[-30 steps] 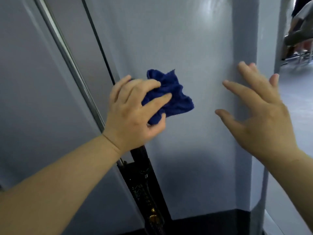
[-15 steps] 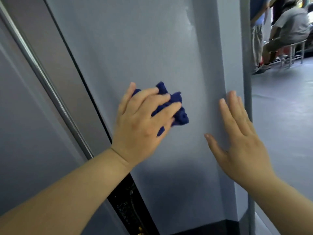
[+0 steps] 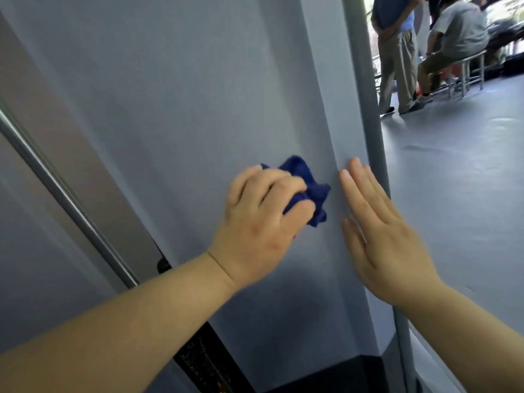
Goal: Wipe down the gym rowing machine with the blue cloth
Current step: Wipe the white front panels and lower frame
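A wide grey panel of the rowing machine fills most of the head view. My left hand grips the crumpled blue cloth with curled fingers and holds it against the panel. My right hand lies flat on the panel's right edge with straight fingers, just right of the cloth. Much of the cloth is hidden under my left hand.
A silver rod runs diagonally along the left. A black part shows below my left forearm. At the top right, one person stands and another sits on a stool on the grey floor.
My left hand has slid the cloth rightward toward the panel's edge and curled tighter round it. My right hand has settled flat on the panel. The view has swung right, showing more of the room.
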Available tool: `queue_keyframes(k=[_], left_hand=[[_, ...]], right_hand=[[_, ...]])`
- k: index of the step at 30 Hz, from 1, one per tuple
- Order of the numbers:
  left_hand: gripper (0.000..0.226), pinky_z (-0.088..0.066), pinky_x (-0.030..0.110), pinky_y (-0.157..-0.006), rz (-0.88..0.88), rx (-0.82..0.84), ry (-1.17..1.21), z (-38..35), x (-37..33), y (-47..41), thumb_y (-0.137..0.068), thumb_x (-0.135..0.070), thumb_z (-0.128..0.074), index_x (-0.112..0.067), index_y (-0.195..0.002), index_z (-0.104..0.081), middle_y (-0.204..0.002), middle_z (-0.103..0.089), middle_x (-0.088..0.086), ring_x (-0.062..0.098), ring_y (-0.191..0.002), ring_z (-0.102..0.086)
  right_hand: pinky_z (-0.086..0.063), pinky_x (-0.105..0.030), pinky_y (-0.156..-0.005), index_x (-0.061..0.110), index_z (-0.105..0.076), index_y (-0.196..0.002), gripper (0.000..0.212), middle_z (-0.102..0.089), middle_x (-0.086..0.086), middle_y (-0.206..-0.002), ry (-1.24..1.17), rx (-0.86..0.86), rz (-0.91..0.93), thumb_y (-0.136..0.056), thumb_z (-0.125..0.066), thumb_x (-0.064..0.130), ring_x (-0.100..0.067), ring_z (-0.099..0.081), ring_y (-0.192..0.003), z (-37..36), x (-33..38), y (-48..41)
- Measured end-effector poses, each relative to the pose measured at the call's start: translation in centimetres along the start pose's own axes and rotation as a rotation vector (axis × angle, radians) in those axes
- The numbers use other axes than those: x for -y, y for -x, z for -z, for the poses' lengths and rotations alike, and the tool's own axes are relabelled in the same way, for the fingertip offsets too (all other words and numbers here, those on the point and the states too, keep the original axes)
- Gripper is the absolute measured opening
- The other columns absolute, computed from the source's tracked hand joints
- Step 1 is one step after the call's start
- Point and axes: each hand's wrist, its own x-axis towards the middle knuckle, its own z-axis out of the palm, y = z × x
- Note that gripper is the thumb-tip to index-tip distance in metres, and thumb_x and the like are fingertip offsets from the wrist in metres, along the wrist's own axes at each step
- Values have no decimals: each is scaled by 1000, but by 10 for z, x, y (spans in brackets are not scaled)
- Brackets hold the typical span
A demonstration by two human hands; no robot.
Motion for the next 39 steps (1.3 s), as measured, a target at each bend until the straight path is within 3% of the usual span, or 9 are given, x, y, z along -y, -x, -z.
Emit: queue_keyframes(k=[4,9,12,15,19,22,26,33,39], left_hand=[[28,-30,41,-115,-395,230,101,1,-10,38,-100,-13,-52,-21,-84,-73,-110,-71,0,21,-111,-57],[18,-32,44,-103,-90,-38,-58,7,14,-27,-94,-18,-63,-28,-101,-75,-122,-68,-2,22,-115,-48],[25,-32,45,-107,20,-15,-59,0,6,-22,-89,-17,-62,-26,-110,-73,-124,-66,1,24,-117,-47],[17,-24,42,-114,-87,190,27,-11,-32,39,-89,-30,-61,-25,-100,-73,-121,-67,-1,21,-119,-48],[23,-22,38,-116,-332,382,77,-10,-47,88,-95,-15,-53,-25,-84,-71,-114,-69,-4,18,-115,-54],[24,-24,38,-112,-124,167,41,-3,-27,61,-98,-17,-52,-24,-92,-74,-117,-69,-2,19,-117,-50],[21,-26,43,-111,172,6,-8,-4,-18,36,-90,-18,-62,-23,-106,-75,-118,-68,0,21,-118,-46],[35,-20,39,-118,-91,369,120,-27,-95,114,-100,-13,-42,-24,-100,-76,-119,-68,-4,15,-119,-48],[25,-23,42,-114,250,42,60,1,-39,65,-96,-15,-55,-21,-109,-75,-121,-68,3,24,-117,-49]], right_hand=[[-15,-18,-119,13,-13,-155,59,-10,8,-163,-63,7,2,-99,-31,17,-10,-10,-151,3,-2,0],[-12,-15,-118,13,-14,-155,62,-12,5,-163,-49,-6,0,-96,-36,13,-11,-10,-152,2,-2,1],[-12,-13,-118,12,-15,-155,65,-13,0,-163,-17,-16,-25,-95,-41,10,-13,-9,-152,-1,1,5],[-14,-15,-118,8,-17,-154,66,-13,-4,-162,7,-21,-26,-94,-44,8,-18,-11,-152,-4,4,12],[-22,-25,-120,11,-14,-156,73,-12,-3,-163,26,-4,-43,-91,-47,3,-20,-11,-152,-5,4,14],[-26,-49,-119,10,-13,-155,71,-11,-6,-163,35,12,-59,-92,-46,4,-24,-12,-152,-6,7,15],[-31,-43,-117,8,-18,-155,68,-13,-4,-162,50,4,-43,-94,-47,2,-23,-14,-152,-5,7,22],[-40,-53,-109,18,-10,-157,82,-10,-1,-163,138,79,-33,-90,-52,-4,-25,-12,-152,-8,1,47],[-27,-43,-119,15,-11,-156,78,-11,-4,-162,150,9,-58,-88,-46,-3,-27,-14,-151,-21,4,48]])
